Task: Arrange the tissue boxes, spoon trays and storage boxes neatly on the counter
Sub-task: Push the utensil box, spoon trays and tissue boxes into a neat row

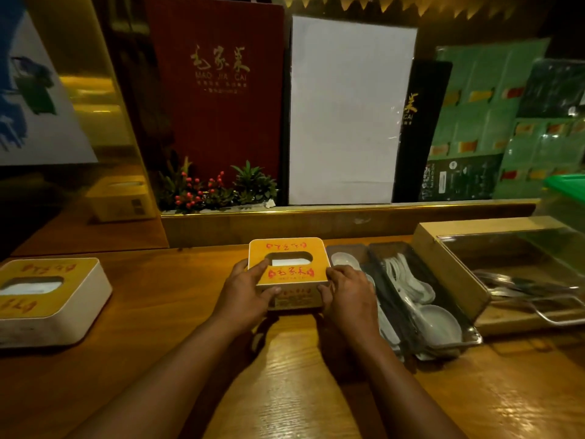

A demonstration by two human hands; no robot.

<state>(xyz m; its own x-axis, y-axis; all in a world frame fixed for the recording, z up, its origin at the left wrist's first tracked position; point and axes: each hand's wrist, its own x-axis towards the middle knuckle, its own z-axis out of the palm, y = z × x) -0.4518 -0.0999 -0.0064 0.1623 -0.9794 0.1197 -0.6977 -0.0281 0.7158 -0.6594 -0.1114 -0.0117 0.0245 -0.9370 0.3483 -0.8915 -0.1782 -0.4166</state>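
An orange-topped tissue box [289,253] with red lettering sits on the wooden counter [177,280], near its back. My left hand [245,293] grips its left front corner and my right hand [346,296] grips its right front corner. A second tissue box [47,299], white-sided with the same orange top, rests at the far left. Right beside the held box is a metal spoon tray [468,335] with white ceramic spoons and dark chopsticks. A wooden storage box [443,264] with a clear lid holds metal tongs at the far right.
A raised ledge [316,223] runs behind the counter, carrying a red menu board [218,90], a white sheet, a small plant with red berries [215,188] and green packets [493,106]. A mirror panel [95,128] stands at the left, and a green container [566,182] edge shows right.
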